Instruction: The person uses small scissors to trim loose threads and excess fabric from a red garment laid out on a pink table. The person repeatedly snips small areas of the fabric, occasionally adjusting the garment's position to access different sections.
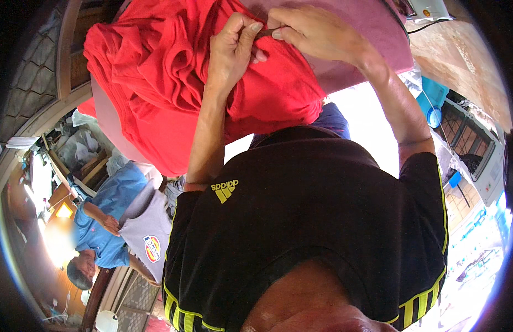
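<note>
A large heap of bright red cloth [162,72] lies in loose folds over a dusky pink table [372,39] and hangs down over its near edge. Above the cloth, my left hand [234,47] is closed, thumb and fingers pinched together. My right hand [317,34] faces it from the right, its thumb and forefinger also pinched. A short, narrow dark strip [264,34] spans the small gap between the two sets of fingertips, and both hands grip it. Whether the strip is joined to the red cloth I cannot tell.
At the lower left a person in a blue shirt [115,191] holds a grey printed garment [148,227]. White plastic bags [85,141] sit in a wooden rack on the left. A white machine [428,8] stands at the upper right with a black cord [425,26]; a turquoise container [433,91] is below it.
</note>
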The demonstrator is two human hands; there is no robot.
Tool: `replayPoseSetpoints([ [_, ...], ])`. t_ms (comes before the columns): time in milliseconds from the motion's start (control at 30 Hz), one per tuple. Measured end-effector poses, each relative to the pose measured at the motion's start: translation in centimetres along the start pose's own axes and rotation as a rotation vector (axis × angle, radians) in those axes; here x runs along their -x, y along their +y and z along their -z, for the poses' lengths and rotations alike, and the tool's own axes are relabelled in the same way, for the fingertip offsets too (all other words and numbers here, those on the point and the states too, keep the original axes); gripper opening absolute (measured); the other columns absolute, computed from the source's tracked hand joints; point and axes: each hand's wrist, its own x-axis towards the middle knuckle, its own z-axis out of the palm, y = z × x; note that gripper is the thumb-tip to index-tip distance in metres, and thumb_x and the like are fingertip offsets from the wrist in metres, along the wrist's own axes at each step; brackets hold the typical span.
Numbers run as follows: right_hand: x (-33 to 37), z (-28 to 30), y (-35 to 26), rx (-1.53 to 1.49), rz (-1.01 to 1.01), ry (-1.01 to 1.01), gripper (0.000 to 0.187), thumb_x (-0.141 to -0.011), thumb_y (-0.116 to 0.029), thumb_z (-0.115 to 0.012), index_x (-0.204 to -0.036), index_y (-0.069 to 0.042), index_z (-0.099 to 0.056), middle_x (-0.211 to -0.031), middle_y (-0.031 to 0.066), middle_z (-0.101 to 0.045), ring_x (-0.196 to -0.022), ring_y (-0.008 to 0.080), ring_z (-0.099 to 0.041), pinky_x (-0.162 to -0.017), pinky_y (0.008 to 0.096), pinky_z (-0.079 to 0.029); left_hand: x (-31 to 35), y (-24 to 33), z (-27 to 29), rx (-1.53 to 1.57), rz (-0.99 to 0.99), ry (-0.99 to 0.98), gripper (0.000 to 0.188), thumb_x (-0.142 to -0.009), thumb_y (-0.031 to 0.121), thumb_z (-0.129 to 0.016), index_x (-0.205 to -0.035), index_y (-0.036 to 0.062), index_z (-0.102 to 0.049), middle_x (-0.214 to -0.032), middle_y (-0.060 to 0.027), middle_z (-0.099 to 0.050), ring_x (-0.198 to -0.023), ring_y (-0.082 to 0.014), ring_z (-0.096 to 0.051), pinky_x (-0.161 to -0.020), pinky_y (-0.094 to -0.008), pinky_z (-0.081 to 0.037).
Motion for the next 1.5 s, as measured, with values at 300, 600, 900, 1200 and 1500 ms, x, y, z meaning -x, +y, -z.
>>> replayPoseSetpoints([
  [300,3.2,2.5,-1.2,-0.368,-0.263,0.190,0.021,-0.094,-0.019,-0.064,-0.111,-0.007,-0.060,-0.088,0.0086,-0.065,-0.075,0.0279,-0.062,-0.070,0.0380,-0.051,-2.1,2.0,1.9,-0.268,-0.257,0.178,0.019,-0.097,0.005,-0.062,-0.115,0.0028,-0.056,-0.095,-0.0068,-0.068,-0.065,-0.0111,-0.064,-0.059,-0.0233,-0.053],
  [600,3.9,-3.0,-0.7,-0.141,-0.271,0.217,0.031,-0.092,-0.020,-0.068,-0.117,-0.004,-0.066,-0.099,0.0202,-0.071,-0.087,0.0286,-0.073,-0.076,0.0396,-0.056,1.0,3.4,-0.8,-0.056,-0.101,-0.023,0.021,-0.093,-0.005,-0.063,-0.111,0.0000,-0.054,-0.098,-0.0061,-0.064,-0.078,-0.0111,-0.064,-0.071,-0.0248,-0.057],
  [900,4.5,-1.3,0.8,-0.484,-0.352,0.105,0.029,-0.099,-0.028,-0.061,-0.094,0.001,-0.061,-0.073,0.0057,-0.054,-0.069,0.0133,-0.051,-0.064,0.0315,-0.043,1.2,0.1,-2.7,-0.183,-0.321,0.050,0.024,-0.090,0.000,-0.070,-0.113,0.0014,-0.063,-0.103,-0.0063,-0.064,-0.086,-0.0123,-0.067,-0.076,-0.0255,-0.058],
  [1200,3.8,-0.9,1.8,-0.422,-0.303,0.339,0.023,-0.100,-0.026,-0.062,-0.102,-0.003,-0.061,-0.074,-0.0019,-0.050,-0.069,0.0089,-0.047,-0.061,0.0279,-0.040,-0.3,-0.2,-2.8,-0.447,-0.373,0.040,0.008,-0.089,0.003,-0.073,-0.096,0.0002,-0.070,-0.093,-0.0054,-0.065,-0.076,-0.0133,-0.067,-0.063,-0.0252,-0.058],
  [1500,5.6,-2.4,-0.7,-0.034,-0.162,0.302,0.023,-0.098,-0.023,-0.061,-0.115,-0.008,-0.058,-0.096,0.0123,-0.073,-0.089,0.0303,-0.072,-0.076,0.0403,-0.058,-0.2,0.1,-1.5,-0.049,-0.108,-0.073,0.006,-0.102,0.004,-0.055,-0.098,-0.0005,-0.054,-0.089,-0.0069,-0.063,-0.075,-0.0146,-0.070,-0.064,-0.0248,-0.058],
])
